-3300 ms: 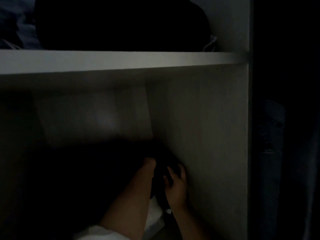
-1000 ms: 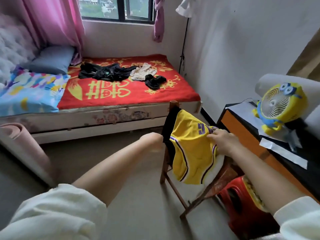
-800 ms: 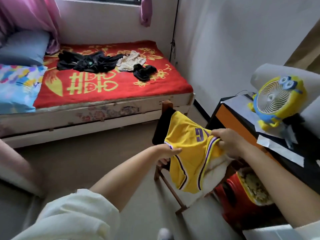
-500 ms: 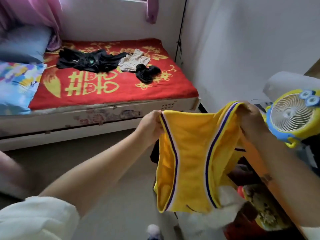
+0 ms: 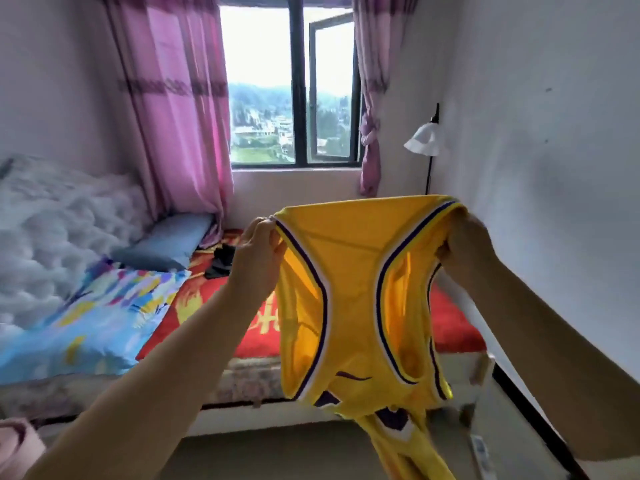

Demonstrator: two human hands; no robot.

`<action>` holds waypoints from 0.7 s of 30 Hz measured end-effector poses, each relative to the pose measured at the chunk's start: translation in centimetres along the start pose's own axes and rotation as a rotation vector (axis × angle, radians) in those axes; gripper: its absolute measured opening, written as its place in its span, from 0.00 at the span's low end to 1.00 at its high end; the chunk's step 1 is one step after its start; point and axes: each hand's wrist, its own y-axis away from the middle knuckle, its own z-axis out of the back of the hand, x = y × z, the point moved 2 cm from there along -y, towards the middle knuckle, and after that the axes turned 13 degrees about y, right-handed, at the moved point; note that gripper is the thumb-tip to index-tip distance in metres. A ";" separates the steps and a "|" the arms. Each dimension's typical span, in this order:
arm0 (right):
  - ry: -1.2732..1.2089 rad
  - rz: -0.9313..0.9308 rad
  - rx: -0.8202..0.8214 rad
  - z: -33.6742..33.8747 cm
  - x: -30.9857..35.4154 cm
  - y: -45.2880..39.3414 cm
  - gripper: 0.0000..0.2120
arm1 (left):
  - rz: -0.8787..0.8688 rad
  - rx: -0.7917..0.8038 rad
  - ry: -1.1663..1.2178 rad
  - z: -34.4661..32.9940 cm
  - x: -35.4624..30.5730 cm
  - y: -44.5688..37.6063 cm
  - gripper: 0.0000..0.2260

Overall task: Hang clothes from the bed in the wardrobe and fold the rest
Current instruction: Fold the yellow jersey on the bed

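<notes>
A: Where is the jersey?

B: The yellow jersey (image 5: pixel 349 271) hangs in the air in front of the bed (image 5: pixel 450 330), held up at chest height. The left hand (image 5: pixel 258 258) pinches one shoulder strap with curled fingers, and the right hand (image 5: pixel 465 247) grips the other strap the same way. The armholes, trimmed in purple and white, gape open below the hands, and the hem trails down toward the floor (image 5: pixel 277 452).

A: And the room around it?

B: A narrow bedroom. The bed runs along the far side under a window (image 5: pixel 291 91), one pane of which is swung open onto hills and buildings. Pink curtains (image 5: pixel 176 109) hang at the left of the window, and a second one is knotted up at the right. A white lamp (image 5: pixel 423 142) on a thin dark pole stands in the corner by the right wall.

A: What lies on the bed?

B: A red cover with yellow patterns, a grey-blue pillow (image 5: pixel 166 242) near the curtain, and a bright blue patterned quilt (image 5: pixel 86 317) at the left. A fluffy white blanket (image 5: pixel 45 233) is heaped behind the quilt. Some dark clothes (image 5: pixel 220 261) lie on the red cover just beside the pillow, partly hidden by the left hand.

A: Anything else?

B: A pale pink rolled thing shows in the bottom left corner; what it is I cannot tell.
</notes>
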 end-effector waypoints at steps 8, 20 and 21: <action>0.125 0.173 0.313 -17.4 2.5 -6.0 0.12 | -0.249 -0.082 -0.444 5.8 -9.7 -6.4 0.41; 0.887 0.741 0.283 -34.7 2.0 -16.3 0.08 | -0.234 -0.163 -0.924 16.3 -26.0 -18.1 0.16; 0.986 0.802 0.265 -36.2 0.9 -17.6 0.06 | -0.195 -0.209 -0.931 17.6 -27.0 -19.2 0.15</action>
